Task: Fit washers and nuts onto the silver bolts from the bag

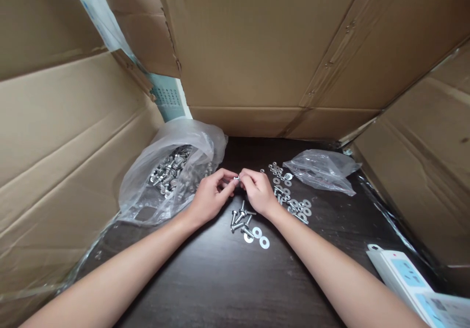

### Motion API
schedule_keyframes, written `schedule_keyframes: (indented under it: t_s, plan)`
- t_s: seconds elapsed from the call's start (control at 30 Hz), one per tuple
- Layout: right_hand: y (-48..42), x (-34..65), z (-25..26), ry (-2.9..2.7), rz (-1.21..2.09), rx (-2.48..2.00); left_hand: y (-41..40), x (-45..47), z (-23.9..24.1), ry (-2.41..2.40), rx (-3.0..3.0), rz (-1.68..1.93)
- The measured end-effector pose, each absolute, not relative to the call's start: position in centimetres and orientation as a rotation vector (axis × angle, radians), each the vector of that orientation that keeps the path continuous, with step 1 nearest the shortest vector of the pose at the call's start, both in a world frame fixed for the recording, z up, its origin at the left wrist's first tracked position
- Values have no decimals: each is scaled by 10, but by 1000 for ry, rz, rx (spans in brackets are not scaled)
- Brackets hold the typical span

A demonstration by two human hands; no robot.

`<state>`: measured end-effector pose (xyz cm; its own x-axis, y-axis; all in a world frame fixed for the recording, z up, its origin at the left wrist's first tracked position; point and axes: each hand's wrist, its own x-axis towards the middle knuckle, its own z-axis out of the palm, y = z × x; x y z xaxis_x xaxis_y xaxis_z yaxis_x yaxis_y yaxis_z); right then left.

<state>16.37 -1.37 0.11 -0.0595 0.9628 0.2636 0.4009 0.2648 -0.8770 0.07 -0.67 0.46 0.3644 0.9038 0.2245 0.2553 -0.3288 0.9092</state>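
My left hand [213, 193] and my right hand [257, 189] meet over the middle of the dark table, fingertips pinched together. Between them is a small metal bolt [236, 178], mostly covered by the fingers; whether a nut or washer sits on it I cannot tell. Just below the hands lies a small pile of bolts [240, 220], with a few flat washers [264, 242] at its near side. Right of my right hand, loose washers [306, 203], nuts [275, 169] and bolts are scattered.
An open clear plastic bag [127, 198] full of bolts [172, 169] stands at the left. A flatter plastic bag [323, 169] lies at the back right. A white and blue power strip [406, 274] is at the lower right. Cardboard walls [271, 49] enclose the table [205, 279].
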Motion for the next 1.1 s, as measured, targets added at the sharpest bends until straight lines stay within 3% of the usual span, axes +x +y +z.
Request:
schedule_keyframes:
  t_s: [1.1]
  plan:
    - [-14,165,3,-1619,724,-1271,-7,0,5,1049,1794,984]
